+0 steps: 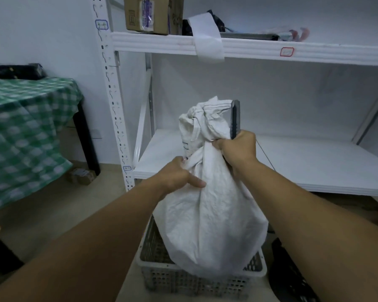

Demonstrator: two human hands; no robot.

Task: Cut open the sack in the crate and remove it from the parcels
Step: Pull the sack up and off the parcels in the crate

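In a grey perforated plastic crate (183,277) on the pale floor, a white woven plastic sack (210,214), full and rounded. Base down inside the crate, neck pulled up tall and twisted into a knotted bunch at the top. Contents hidden by the fabric.

With the left hand (179,175), grips a fold of the sack on its left side, just below the neck: fingers curled into the cloth, thumb laid along the front. With the right hand (238,147), clutches the neck from the right, fingers closed tight against the fabric, and holds a slim grey cutter (235,118) in the same fist. Cutter upright, rising out of the fist, just beside the knotted bunch; cannot tell whether a blade is out. Both forearms bare, reaching in from the bottom corners.

Behind the sack, a white metal shelving unit (292,162), lower shelf about level with the hands. On the upper shelf, a brown cardboard box (148,14) at the left and a white paper strip (207,40) draped over the front edge. At the left, a worktop (85,136) under a green-and-white checked cloth (26,127), with a flat black package (15,70) at its back. On the floor right of the crate, a black object (292,275), partly cut off by the frame.
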